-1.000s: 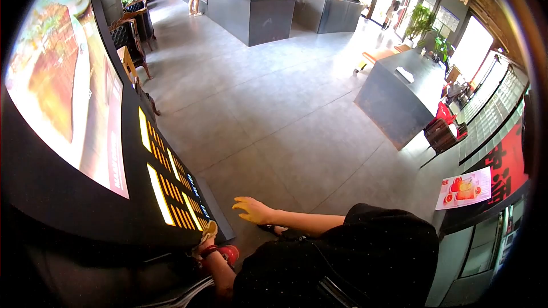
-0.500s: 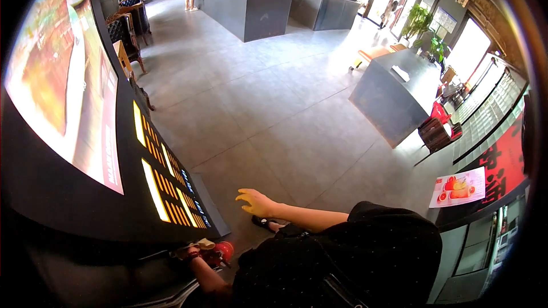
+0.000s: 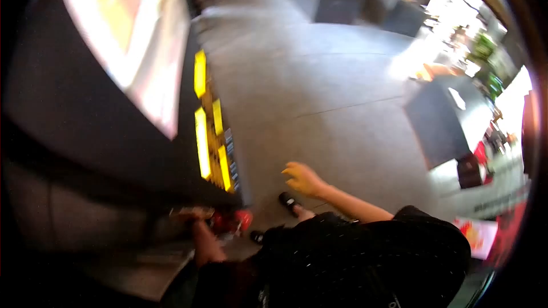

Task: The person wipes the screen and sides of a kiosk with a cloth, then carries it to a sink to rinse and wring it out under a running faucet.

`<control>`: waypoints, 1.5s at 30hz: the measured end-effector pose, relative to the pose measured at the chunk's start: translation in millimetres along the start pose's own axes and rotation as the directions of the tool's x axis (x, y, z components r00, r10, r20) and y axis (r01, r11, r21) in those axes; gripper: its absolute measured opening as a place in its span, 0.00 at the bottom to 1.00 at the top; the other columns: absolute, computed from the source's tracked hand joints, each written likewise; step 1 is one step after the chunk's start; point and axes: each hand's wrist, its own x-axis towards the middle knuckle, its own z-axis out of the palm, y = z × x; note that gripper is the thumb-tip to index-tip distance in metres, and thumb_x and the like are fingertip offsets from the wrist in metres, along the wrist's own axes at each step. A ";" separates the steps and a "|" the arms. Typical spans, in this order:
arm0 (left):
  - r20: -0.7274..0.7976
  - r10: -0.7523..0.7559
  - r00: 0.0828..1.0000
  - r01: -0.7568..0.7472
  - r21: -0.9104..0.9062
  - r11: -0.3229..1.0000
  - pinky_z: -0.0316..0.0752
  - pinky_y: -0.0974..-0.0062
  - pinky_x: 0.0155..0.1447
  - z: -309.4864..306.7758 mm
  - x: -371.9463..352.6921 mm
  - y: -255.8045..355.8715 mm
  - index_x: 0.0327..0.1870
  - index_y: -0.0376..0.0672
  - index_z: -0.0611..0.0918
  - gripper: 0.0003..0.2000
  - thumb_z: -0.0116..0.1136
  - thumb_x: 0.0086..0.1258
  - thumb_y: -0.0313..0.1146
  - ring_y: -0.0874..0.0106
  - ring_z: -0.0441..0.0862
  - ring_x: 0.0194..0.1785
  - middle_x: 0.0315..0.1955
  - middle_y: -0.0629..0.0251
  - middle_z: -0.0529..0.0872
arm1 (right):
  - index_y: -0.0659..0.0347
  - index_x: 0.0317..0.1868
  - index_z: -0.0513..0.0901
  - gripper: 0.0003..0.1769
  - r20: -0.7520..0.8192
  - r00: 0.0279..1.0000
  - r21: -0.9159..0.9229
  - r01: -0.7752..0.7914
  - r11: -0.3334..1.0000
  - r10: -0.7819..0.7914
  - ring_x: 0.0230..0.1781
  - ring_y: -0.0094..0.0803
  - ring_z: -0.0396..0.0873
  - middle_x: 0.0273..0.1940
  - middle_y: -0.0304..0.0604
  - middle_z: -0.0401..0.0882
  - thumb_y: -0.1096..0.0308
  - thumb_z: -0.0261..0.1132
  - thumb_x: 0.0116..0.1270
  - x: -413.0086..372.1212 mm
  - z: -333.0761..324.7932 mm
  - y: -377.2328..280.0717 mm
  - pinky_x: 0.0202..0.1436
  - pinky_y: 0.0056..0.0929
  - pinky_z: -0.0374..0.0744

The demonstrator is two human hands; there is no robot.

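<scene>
My right hand [image 3: 305, 179] reaches out over the floor with its fingers apart and nothing in it. Below the dark sign board [image 3: 142, 159], my left hand [image 3: 198, 217] is smeared by motion, and its fingers do not show clearly. Right beside it is a red rounded object [image 3: 242, 218], overlapping the hand's side in this view. A pale tan strip [image 3: 184, 212] shows at the left fingers; I cannot tell whether the hand holds it. Black shoes [image 3: 289, 201] on the floor show beyond my black top.
A bright picture panel [image 3: 134, 40] and glowing yellow strips [image 3: 202, 142] are on the board at my left. Grey counters [image 3: 339, 1] stand far ahead, and a grey block table [image 3: 439, 120] is at the right. A printed sheet [image 3: 478, 238] lies near my right side.
The view has swung left and downward, so the board, counters and both hands sit further right. The picture is now blurred. My right hand stays open.
</scene>
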 end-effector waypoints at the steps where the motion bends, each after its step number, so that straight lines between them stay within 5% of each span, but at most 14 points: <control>1: 0.007 -0.009 1.000 0.010 -0.027 1.000 0.59 0.57 0.63 5.2 2.9 -4.0 0.59 0.49 0.69 0.27 0.37 0.64 0.56 0.66 0.62 0.63 0.59 0.68 0.69 | 0.61 0.48 0.77 0.19 0.017 1.000 -0.015 0.011 1.000 -0.011 0.60 0.50 0.63 0.57 0.55 0.67 0.66 0.61 0.55 1.7 6.8 9.7 0.63 0.39 0.63; 14: -0.377 -0.185 0.907 0.049 -0.343 0.938 0.58 0.56 0.64 45.7 12.2 -69.4 0.59 0.50 0.69 0.26 0.36 0.65 0.55 0.67 0.61 0.64 0.59 0.70 0.69 | 0.59 0.51 0.74 0.19 0.223 0.967 0.191 0.077 0.979 -0.120 0.62 0.49 0.61 0.61 0.55 0.63 0.69 0.60 0.58 42.3 6.1 12.7 0.64 0.39 0.61; 15: -0.317 -0.130 0.939 -0.018 -0.425 0.905 0.58 0.56 0.64 42.0 7.2 -73.0 0.59 0.50 0.69 0.26 0.35 0.65 0.55 0.67 0.61 0.64 0.59 0.70 0.69 | 0.59 0.51 0.74 0.19 0.228 0.963 0.203 0.095 0.974 -0.142 0.62 0.49 0.61 0.61 0.55 0.63 0.69 0.60 0.58 39.8 1.4 13.6 0.65 0.39 0.61; 16: -0.030 0.077 0.997 -0.077 -0.666 0.742 0.52 0.51 0.65 23.2 12.5 -79.5 0.57 0.49 0.70 0.25 0.36 0.64 0.52 0.66 0.60 0.64 0.59 0.69 0.69 | 0.59 0.51 0.74 0.19 0.226 0.960 0.220 0.114 0.969 -0.164 0.62 0.49 0.61 0.61 0.55 0.63 0.69 0.60 0.58 41.2 1.3 18.1 0.65 0.39 0.61; 18: 0.167 0.125 0.978 -0.006 -0.578 0.816 0.47 0.45 0.65 1.3 21.4 -69.4 0.55 0.50 0.73 0.25 0.43 0.62 0.54 0.65 0.57 0.66 0.59 0.70 0.70 | 0.58 0.51 0.74 0.19 0.235 0.953 0.226 0.138 0.964 -0.191 0.62 0.48 0.62 0.61 0.53 0.64 0.69 0.60 0.58 44.9 -0.8 26.4 0.64 0.38 0.62; 22: 0.073 -0.047 0.996 0.081 -0.581 0.810 0.42 0.42 0.66 57.9 -46.8 -40.7 0.54 0.50 0.75 0.21 0.44 0.65 0.50 0.61 0.55 0.67 0.60 0.68 0.69 | 0.58 0.52 0.75 0.19 0.274 0.933 0.257 0.162 0.953 -0.233 0.62 0.48 0.62 0.61 0.52 0.64 0.70 0.60 0.58 57.7 -1.2 46.9 0.64 0.38 0.62; 25: -0.079 0.072 0.994 -0.106 -0.608 0.787 0.41 0.42 0.67 110.3 -110.4 -28.8 0.57 0.47 0.73 0.18 0.40 0.70 0.42 0.58 0.58 0.67 0.62 0.67 0.68 | 0.58 0.52 0.75 0.19 0.325 0.907 0.281 0.178 0.943 -0.268 0.62 0.47 0.63 0.61 0.52 0.65 0.70 0.60 0.58 66.6 -1.5 60.9 0.64 0.37 0.62; 32: 0.048 0.241 0.969 -0.144 -0.682 0.717 0.43 0.44 0.69 163.9 -180.2 -9.5 0.62 0.44 0.65 0.19 0.37 0.72 0.37 0.56 0.55 0.68 0.64 0.59 0.62 | 0.59 0.51 0.75 0.18 0.386 0.834 0.373 0.250 0.893 -0.394 0.61 0.47 0.64 0.59 0.52 0.67 0.70 0.61 0.58 81.9 9.0 81.6 0.64 0.36 0.63; 37: 0.179 0.416 0.892 -0.235 -0.602 0.763 0.51 0.48 0.68 211.0 -232.7 -0.6 0.59 0.38 0.66 0.19 0.40 0.71 0.36 0.57 0.59 0.66 0.62 0.55 0.65 | 0.59 0.50 0.76 0.18 0.377 0.820 0.379 0.288 0.879 -0.431 0.60 0.46 0.66 0.58 0.51 0.68 0.70 0.61 0.57 80.8 1.8 87.5 0.62 0.35 0.65; 38: 0.211 0.556 0.804 -0.430 -0.440 0.789 0.56 0.51 0.65 198.6 -227.9 -1.7 0.56 0.39 0.68 0.16 0.41 0.70 0.36 0.60 0.63 0.63 0.58 0.57 0.68 | 0.60 0.50 0.76 0.18 0.383 0.813 0.385 0.290 0.876 -0.438 0.59 0.46 0.67 0.58 0.51 0.69 0.71 0.61 0.57 80.9 1.8 90.0 0.62 0.35 0.65; 40: 0.258 0.788 0.559 -0.793 -0.113 0.599 0.64 0.57 0.60 175.0 -219.1 -4.4 0.50 0.40 0.73 0.12 0.43 0.70 0.34 0.64 0.70 0.55 0.49 0.60 0.75 | 0.60 0.50 0.77 0.18 0.395 0.795 0.413 0.293 0.862 -0.459 0.58 0.44 0.68 0.56 0.50 0.71 0.71 0.61 0.57 77.8 6.2 91.1 0.61 0.34 0.66; 41: 0.308 0.750 0.585 -0.487 -0.606 0.629 0.65 0.58 0.60 203.6 -251.0 -16.2 0.49 0.41 0.73 0.11 0.42 0.70 0.34 0.63 0.71 0.53 0.47 0.61 0.76 | 0.61 0.49 0.77 0.17 0.398 0.789 0.425 0.294 0.856 -0.468 0.58 0.42 0.69 0.55 0.49 0.72 0.71 0.61 0.57 76.5 6.6 93.0 0.61 0.33 0.66; 43: 0.349 0.781 0.518 -0.574 -0.536 0.620 0.65 0.58 0.61 207.1 -276.6 -32.5 0.51 0.43 0.71 0.12 0.41 0.70 0.33 0.64 0.72 0.54 0.49 0.62 0.75 | 0.61 0.49 0.77 0.17 0.475 0.776 0.459 0.184 0.869 -0.415 0.56 0.39 0.71 0.53 0.47 0.74 0.72 0.61 0.57 72.0 8.8 93.7 0.59 0.32 0.67; 45: 0.160 0.844 0.511 -0.738 -0.422 0.527 0.63 0.60 0.63 193.2 -299.5 -57.6 0.56 0.44 0.71 0.17 0.39 0.72 0.40 0.61 0.69 0.59 0.54 0.61 0.74 | 0.62 0.49 0.78 0.16 0.630 0.717 0.469 -0.045 0.882 -0.298 0.54 0.36 0.72 0.52 0.44 0.75 0.73 0.61 0.58 67.2 14.7 86.7 0.57 0.31 0.69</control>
